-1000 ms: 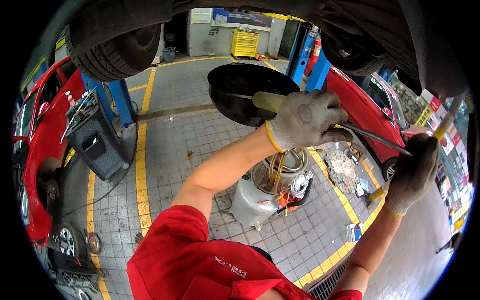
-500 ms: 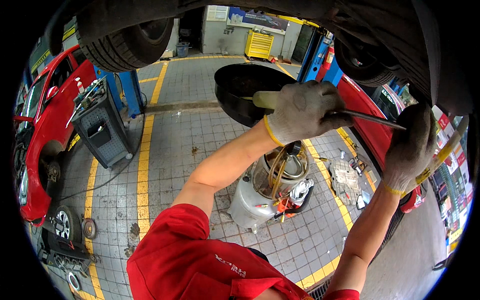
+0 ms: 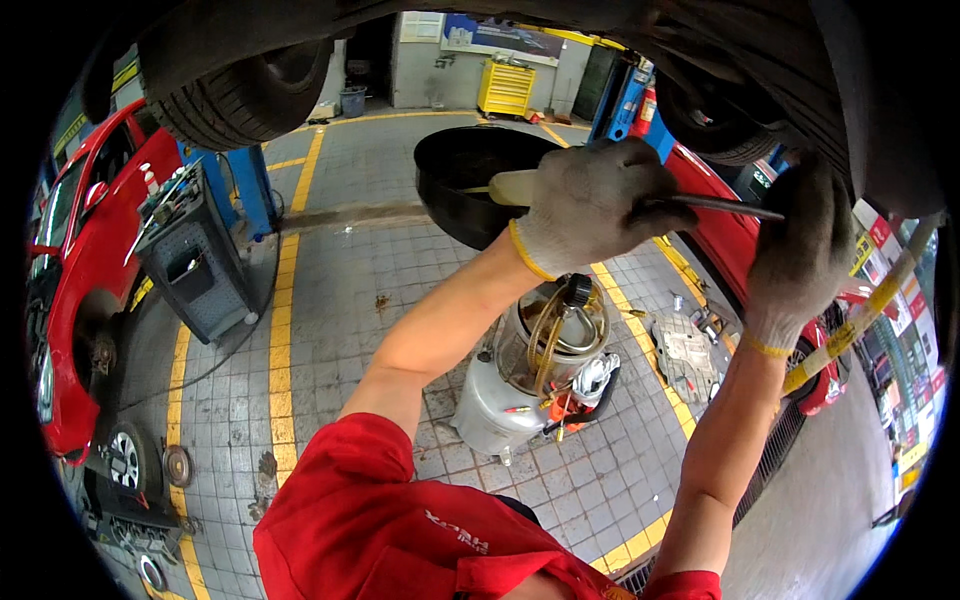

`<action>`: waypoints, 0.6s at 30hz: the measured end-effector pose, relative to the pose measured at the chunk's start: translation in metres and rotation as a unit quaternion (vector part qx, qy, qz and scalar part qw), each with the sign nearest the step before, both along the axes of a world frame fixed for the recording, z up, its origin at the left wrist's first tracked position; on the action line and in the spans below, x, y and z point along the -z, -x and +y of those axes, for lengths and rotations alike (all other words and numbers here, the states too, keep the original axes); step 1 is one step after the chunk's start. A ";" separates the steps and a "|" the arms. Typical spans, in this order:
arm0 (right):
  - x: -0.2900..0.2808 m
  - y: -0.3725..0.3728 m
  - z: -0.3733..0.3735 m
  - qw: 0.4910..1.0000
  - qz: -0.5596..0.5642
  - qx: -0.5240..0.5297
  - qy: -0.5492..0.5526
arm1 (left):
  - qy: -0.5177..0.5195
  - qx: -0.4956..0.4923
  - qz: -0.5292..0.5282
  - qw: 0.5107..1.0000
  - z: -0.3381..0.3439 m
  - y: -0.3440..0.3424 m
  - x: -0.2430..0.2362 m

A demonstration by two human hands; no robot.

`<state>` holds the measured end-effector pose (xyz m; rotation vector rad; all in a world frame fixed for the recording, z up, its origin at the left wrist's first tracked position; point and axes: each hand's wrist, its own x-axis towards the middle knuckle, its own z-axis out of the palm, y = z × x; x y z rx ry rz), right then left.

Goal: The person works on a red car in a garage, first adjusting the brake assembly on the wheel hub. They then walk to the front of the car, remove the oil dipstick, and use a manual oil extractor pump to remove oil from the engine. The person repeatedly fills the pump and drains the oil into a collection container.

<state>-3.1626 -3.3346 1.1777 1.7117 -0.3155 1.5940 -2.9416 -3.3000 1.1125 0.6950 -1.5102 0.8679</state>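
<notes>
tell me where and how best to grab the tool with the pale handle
Probably around its pale handle, coming from the person's near side, as the left hand does. The handle looks thicker than the slim dark shaft and sticks out leftward, while the shaft points toward the right hand; whether they touch is unclear.

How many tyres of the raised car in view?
2. One tyre is at upper left, above the grey tool cart; the other tyre is at upper right, up and left of the right hand. Others may be hidden or out of frame.
</notes>
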 end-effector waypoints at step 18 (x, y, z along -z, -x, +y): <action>0.004 -0.045 0.008 0.995 0.030 -0.086 -0.041 | 0.004 -0.017 -0.003 1.000 0.001 0.006 -0.012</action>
